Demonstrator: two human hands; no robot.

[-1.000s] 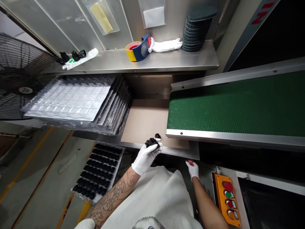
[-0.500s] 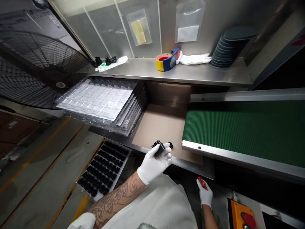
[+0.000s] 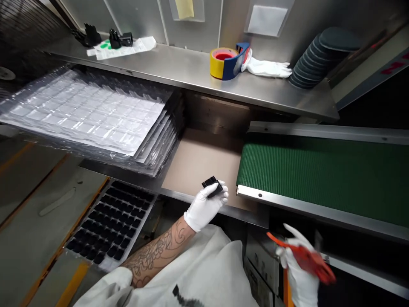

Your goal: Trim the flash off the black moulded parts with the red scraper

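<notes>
Left forearm (image 3: 159, 260) comes up from the lower left, slanting right, tattooed. Left hand (image 3: 203, 209) in white glove, over the near edge of the tabletop (image 3: 246, 215), palm partly turned up. Partly closed: thumb across the near side of a black part (image 3: 212, 186), fingers bent, their tips sticking out to its right. Grasping it; part is tilted, held above the brown board (image 3: 204, 157).

Right hand (image 3: 300, 266), also white-gloved, at lower right, below the conveyor's metal rail (image 3: 313, 214). Motion-blurred. One finger stretched out to upper left, others bent around a red tool (image 3: 311, 262). Grasping the tool, which lies slanted across the hand, thin orange-red end to the left, wide end to the right. Exact finger contact too blurred to tell.

Green conveyor belt (image 3: 319, 175) right of the board. Stack of clear trays (image 3: 86, 111) with white sheets, left of the board. Lower, near the left forearm, tray (image 3: 110, 263) filled with rows of dark pieces (image 3: 108, 226). Shelf (image 3: 179, 64) behind: black pieces (image 3: 119, 39) on a white strip (image 3: 140, 46), yellow-blue tape roll (image 3: 223, 64), spare white glove (image 3: 268, 68) beside it, leaning stack of dark discs (image 3: 315, 57).
</notes>
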